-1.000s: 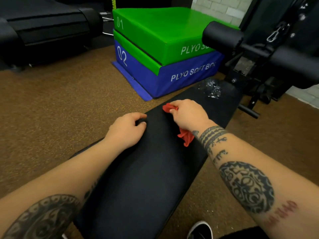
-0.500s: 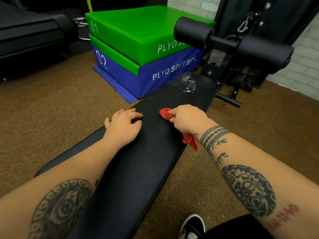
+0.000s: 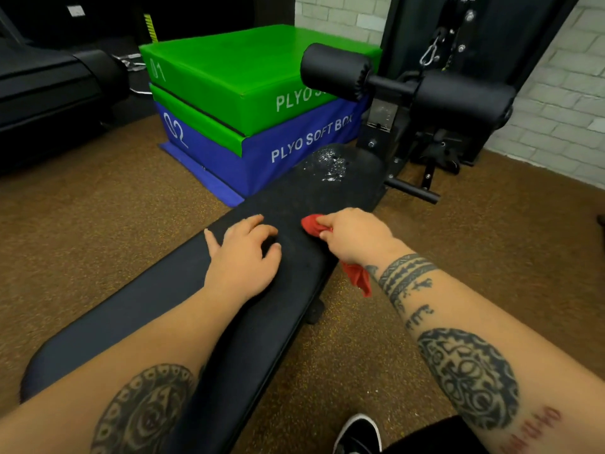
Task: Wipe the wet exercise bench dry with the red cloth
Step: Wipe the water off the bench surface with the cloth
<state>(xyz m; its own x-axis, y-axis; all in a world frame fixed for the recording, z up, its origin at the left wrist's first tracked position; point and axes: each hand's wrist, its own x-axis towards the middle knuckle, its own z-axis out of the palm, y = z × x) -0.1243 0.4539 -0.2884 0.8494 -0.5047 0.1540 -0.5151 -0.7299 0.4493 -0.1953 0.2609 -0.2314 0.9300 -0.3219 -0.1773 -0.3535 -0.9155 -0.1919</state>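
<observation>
I see a round dark swirl tattoo (image 3: 144, 411) on the forearm behind the left hand (image 3: 242, 257). Behind the right hand (image 3: 357, 237), dark bands (image 3: 404, 273) ring the wrist, then small marks, a dark oval tattoo (image 3: 468, 378) and red lettering (image 3: 533, 427). Below, a black shoe (image 3: 357, 434) with white trim.

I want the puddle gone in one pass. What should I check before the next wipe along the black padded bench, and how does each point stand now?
1. Crumpled red cloth gripped by the right hand: ok.
2. Cloth pressed flat on the black padded bench: cannot tell.
3. Cloth at the patch of water droplets: not ok, the patch lies at the bench's far end.
4. Bench surface between cloth and droplets free of things: ok.
5. Left hand resting on the bench, beside that path: ok.
</observation>
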